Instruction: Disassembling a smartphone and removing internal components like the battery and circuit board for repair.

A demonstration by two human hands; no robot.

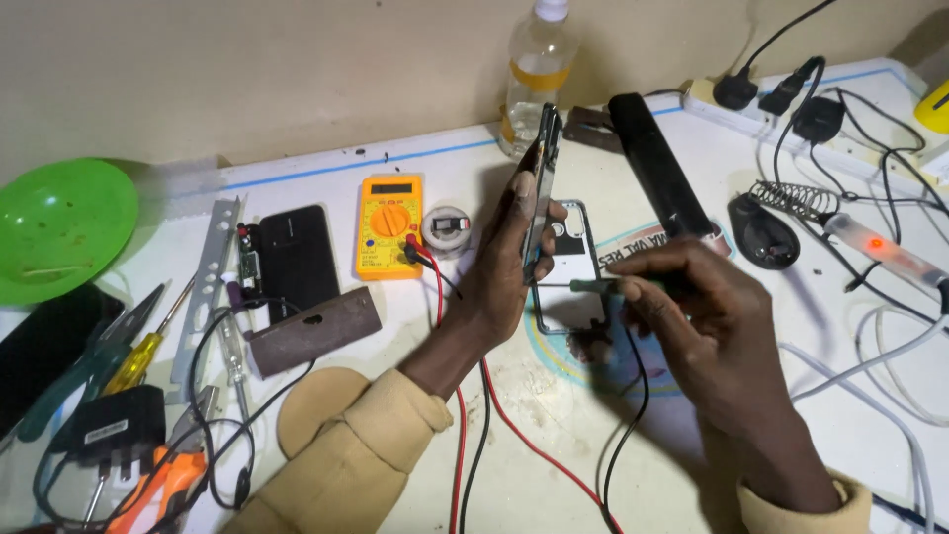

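My left hand [499, 272] holds a smartphone [542, 188] upright and edge-on over the white bench. My right hand [692, 307] grips a thin green-tipped tool [591, 285] whose point reaches the phone's lower edge. Under the hands a phone frame or back cover [565, 297] lies flat on a round printed mat [633, 247]. A long black cylindrical tool [657, 173] lies just beyond my right hand.
A yellow multimeter [388, 225] with red and black leads sits left of the phone, beside a small solder reel [447, 229]. A black phone [297, 255], a green bowl [59, 222], screwdrivers, pliers and a plug lie at left. A soldering iron stand [771, 222], power strip [791, 94] and cables crowd the right. A plastic bottle [537, 69] stands behind.
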